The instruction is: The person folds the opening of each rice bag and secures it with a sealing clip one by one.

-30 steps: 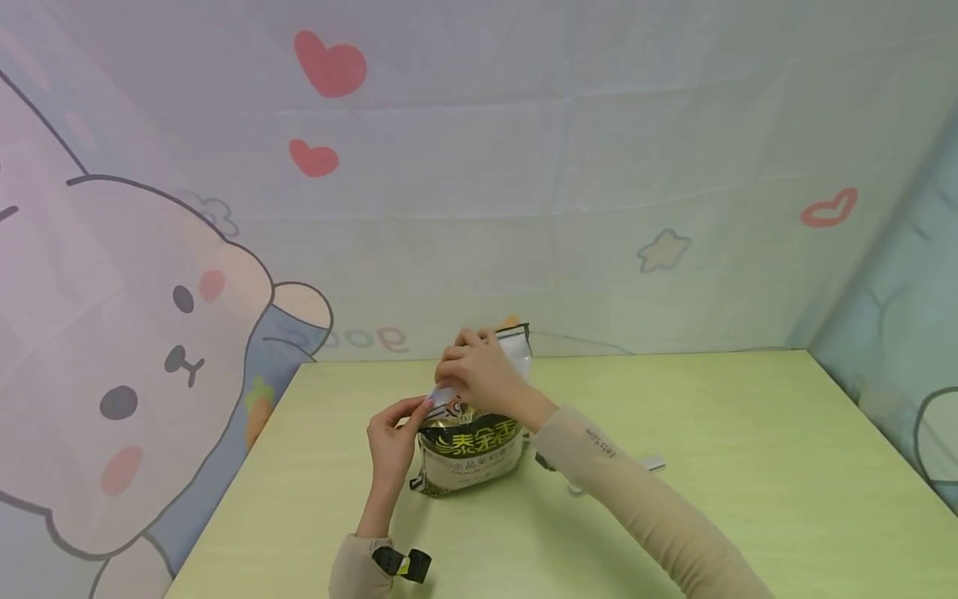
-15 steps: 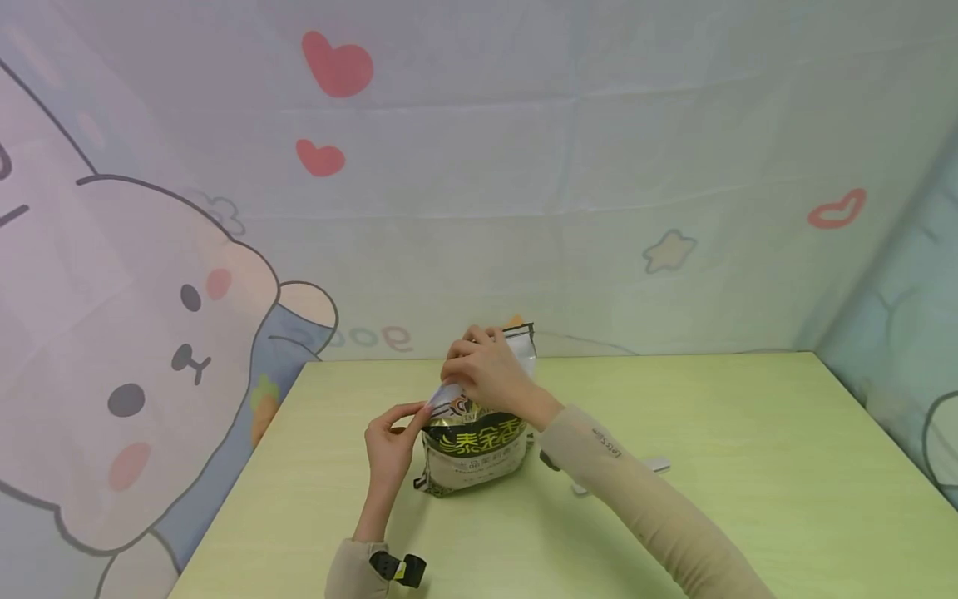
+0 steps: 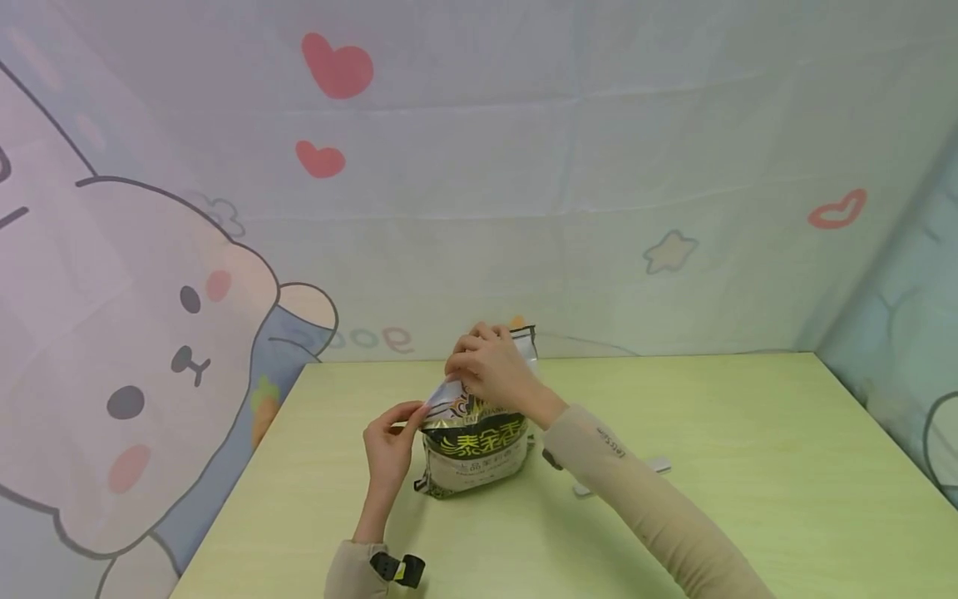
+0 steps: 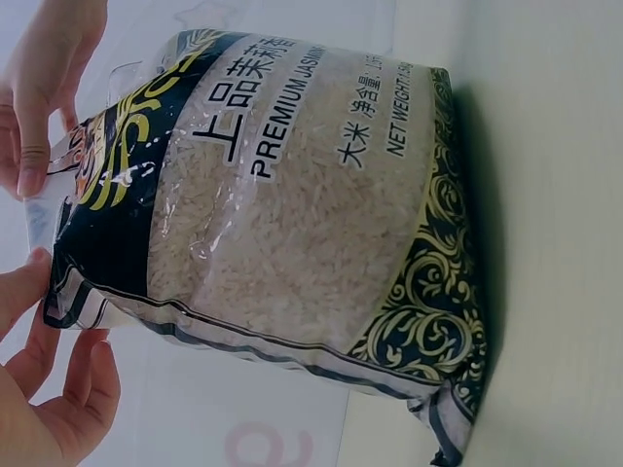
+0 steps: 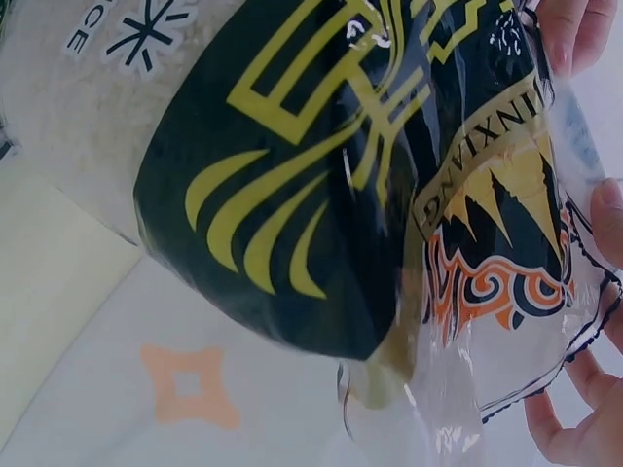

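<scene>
Greenish table (image 3: 748,433); plump, glossy rice bag (image 3: 477,467); left hand (image 3: 389,449) pinches top (image 3: 447,399), right hand (image 3: 497,368) apparently too.

Head view: bare right hand (image 3: 496,363) is covering upper front of clear, black-and-gold plastic rice bag (image 3: 479,453). Below-right of it, beige fabric sleeve (image 3: 639,499) is hiding a pale flat strip's (image 3: 658,465) middle. Lowest bag print (image 3: 479,481), below both hands, is appearing illegibly small.

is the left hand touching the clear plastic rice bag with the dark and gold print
Touching. The left wrist view shows the left hand pinching the clear plastic rice bag at an upper corner, between thumb and fingers.
</scene>
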`<action>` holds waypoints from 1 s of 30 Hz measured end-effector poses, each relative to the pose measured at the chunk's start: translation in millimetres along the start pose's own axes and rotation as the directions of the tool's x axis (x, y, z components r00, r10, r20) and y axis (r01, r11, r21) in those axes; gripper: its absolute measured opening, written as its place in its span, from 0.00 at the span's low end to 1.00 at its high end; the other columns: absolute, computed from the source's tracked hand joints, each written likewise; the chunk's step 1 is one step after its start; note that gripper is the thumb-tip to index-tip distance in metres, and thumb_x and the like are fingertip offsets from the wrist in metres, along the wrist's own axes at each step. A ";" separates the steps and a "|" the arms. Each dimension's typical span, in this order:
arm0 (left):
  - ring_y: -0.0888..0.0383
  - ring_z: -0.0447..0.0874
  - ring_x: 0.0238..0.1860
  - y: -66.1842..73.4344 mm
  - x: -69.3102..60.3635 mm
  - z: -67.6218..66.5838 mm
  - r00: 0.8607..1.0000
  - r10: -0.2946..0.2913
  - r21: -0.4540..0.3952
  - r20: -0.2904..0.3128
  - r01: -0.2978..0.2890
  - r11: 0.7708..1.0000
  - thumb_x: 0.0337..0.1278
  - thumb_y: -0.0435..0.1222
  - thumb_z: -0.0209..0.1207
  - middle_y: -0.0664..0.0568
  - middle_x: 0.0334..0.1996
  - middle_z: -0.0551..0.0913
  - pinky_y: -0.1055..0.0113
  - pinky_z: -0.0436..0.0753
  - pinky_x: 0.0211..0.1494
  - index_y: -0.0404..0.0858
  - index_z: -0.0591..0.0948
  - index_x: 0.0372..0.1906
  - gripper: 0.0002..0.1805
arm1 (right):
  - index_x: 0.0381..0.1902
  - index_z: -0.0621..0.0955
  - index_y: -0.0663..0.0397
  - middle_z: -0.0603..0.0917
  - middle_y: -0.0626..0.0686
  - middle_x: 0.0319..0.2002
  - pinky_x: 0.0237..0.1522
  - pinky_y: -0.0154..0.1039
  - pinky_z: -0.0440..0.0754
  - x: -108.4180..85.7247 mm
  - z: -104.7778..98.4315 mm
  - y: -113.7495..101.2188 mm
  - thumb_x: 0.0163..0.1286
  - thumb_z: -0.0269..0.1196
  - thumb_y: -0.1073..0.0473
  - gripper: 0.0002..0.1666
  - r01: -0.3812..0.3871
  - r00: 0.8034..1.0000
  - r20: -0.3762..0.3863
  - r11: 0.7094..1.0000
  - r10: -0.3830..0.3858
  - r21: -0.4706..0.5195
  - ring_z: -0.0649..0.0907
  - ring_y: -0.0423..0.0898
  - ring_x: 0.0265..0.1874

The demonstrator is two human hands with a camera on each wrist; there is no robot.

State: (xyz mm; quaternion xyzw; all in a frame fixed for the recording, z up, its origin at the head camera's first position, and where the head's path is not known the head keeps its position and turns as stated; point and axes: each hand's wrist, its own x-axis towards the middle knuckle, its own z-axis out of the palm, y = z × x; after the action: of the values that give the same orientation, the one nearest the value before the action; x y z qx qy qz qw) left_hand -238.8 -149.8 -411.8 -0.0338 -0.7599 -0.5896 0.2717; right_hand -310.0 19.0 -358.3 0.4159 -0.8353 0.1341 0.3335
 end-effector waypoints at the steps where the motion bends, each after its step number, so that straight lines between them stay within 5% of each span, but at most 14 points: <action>1: 0.69 0.74 0.19 -0.4 0.2 0.2 1.000 0.014 0.005 -0.004 -0.014 1.000 0.47 0.30 0.62 0.35 0.26 0.82 0.80 0.73 0.23 0.29 0.83 0.30 0.06 | 0.27 0.83 0.38 0.82 0.42 0.32 0.44 0.46 0.69 0.1 -0.3 0.3 0.59 0.62 0.54 0.04 -0.002 1.000 0.002 1.000 0.002 -0.002 0.74 0.44 0.38; 9: 0.71 0.73 0.17 -28.7 10.2 4.3 0.998 0.050 -0.024 -0.031 -0.050 0.998 0.45 0.31 0.63 0.39 0.23 0.83 0.78 0.72 0.20 0.31 0.84 0.28 0.06 | 0.25 0.83 0.40 0.83 0.42 0.29 0.43 0.46 0.70 2.7 -4.4 3.2 0.57 0.63 0.54 0.03 -0.015 0.999 -0.031 1.000 0.015 0.002 0.74 0.44 0.37; 13: 0.71 0.75 0.18 -31.3 10.4 2.5 0.998 0.056 -0.016 -0.017 -0.056 0.998 0.45 0.31 0.63 0.39 0.26 0.84 0.78 0.73 0.21 0.31 0.84 0.30 0.06 | 0.25 0.83 0.40 0.83 0.41 0.28 0.43 0.47 0.69 2.3 -4.4 5.4 0.57 0.63 0.54 0.03 -0.023 0.999 -0.049 1.000 0.023 0.008 0.74 0.43 0.36; 23: 0.69 0.77 0.22 -3.3 2.6 -6.6 0.997 0.065 -0.012 0.044 -0.065 0.998 0.44 0.24 0.61 0.34 0.31 0.83 0.80 0.73 0.23 0.26 0.83 0.32 0.07 | 0.25 0.84 0.40 0.84 0.40 0.25 0.43 0.49 0.69 1.1 -7.0 7.3 0.56 0.64 0.53 0.03 -0.050 0.996 -0.067 0.998 0.052 0.035 0.74 0.44 0.35; 30: 0.67 0.79 0.23 -2.8 1.6 -7.8 0.998 0.028 -0.025 0.061 -0.026 0.999 0.45 0.25 0.61 0.34 0.32 0.83 0.80 0.72 0.23 0.27 0.83 0.33 0.07 | 0.24 0.84 0.39 0.83 0.40 0.25 0.42 0.47 0.65 -1.0 -9.1 7.2 0.55 0.64 0.53 0.03 -0.085 0.995 -0.055 0.996 0.087 0.036 0.73 0.43 0.35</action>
State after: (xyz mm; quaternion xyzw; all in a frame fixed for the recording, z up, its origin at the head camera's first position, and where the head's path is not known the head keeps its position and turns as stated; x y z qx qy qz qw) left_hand -238.3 -158.2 -412.3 -0.0654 -0.7603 -0.5935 0.2558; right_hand -311.1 28.5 -351.8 0.3809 -0.8404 0.1740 0.3441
